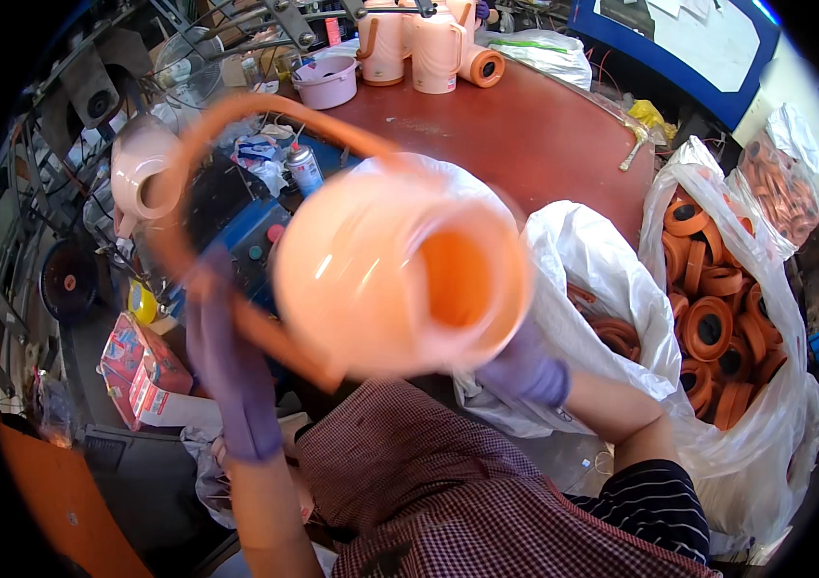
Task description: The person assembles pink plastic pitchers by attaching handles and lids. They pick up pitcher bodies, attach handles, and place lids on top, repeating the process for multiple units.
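1. Far left: a pale pink, round-bodied plastic jug (128, 169) lies tipped over, its dark opening visible.
2. Below it: a pink-and-red cardboard box (151, 361) with a printed white panel; the lettering is too small to read.
3. The left hand (231, 371), in a purple glove, meets a curved orange-brown plastic handle (265, 102); blur hides whether its fingers wrap around it.
4. Behind: a white spray can (304, 169) stands with a printed label, unreadable.
5. Centre: a glossy peach plastic flask body (361, 270) is held in the air, lying tilted. Its long axis runs left to right, with the wide round opening facing right and toward the viewer.
6. The right hand (530, 371), also purple-gloved, grasps it from below, beside the opening.
7. Right: a translucent plastic bag (756, 472) holds orange-brown rings (708, 328).
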A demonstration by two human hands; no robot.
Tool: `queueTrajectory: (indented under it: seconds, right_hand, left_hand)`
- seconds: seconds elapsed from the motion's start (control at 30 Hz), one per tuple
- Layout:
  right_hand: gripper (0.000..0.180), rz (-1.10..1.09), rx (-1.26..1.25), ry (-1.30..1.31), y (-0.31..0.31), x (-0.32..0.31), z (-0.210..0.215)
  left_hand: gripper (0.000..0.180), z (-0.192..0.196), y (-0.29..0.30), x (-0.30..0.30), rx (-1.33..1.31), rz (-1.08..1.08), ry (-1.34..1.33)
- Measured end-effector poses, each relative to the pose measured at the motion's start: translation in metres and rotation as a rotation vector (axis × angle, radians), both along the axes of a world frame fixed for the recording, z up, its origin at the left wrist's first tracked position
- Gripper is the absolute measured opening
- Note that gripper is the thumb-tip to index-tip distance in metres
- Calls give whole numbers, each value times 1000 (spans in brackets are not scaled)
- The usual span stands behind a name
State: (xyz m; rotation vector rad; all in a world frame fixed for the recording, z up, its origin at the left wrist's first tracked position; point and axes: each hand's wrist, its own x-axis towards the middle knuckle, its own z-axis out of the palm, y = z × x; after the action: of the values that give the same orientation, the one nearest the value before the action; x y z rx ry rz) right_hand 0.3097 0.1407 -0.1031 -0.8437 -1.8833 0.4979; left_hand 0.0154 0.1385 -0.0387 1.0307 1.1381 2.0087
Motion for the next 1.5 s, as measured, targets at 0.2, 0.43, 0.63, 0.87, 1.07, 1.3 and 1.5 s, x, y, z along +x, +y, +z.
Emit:
queueTrajectory:
  seconds: [0.2, 0.43, 0.63, 0.87, 1.07, 1.3, 1.5]
  right_hand:
    - [19, -426, -19, 143, 117, 122, 60]
    - [54, -921, -10, -388, 298, 194, 38]
    - [45, -459, -406, -293, 480, 202, 15]
    - [42, -482, -523, -657, 513, 200, -71]
    - [42, -564, -646, -799, 454, 187, -66]
    - [40, -675, -571, -984, 378, 175, -23]
    - [38, -521, -422, -1037, 329, 147, -3]
  left_hand:
    - [29, -79, 16, -11, -315, -158, 358]
    - [20, -200, -87, -64, -725, -25, -21]
    - [30, -247, -209, -94, -835, 277, 124]
    - [32, -336, -350, -102, -1129, 873, 68]
    - [47, -387, -523, -102, -1580, 1225, 44]
    - [90, -368, -661, -135, -2296, 1214, 218]
    - [84, -336, -725, -192, -2317, 1002, 90]
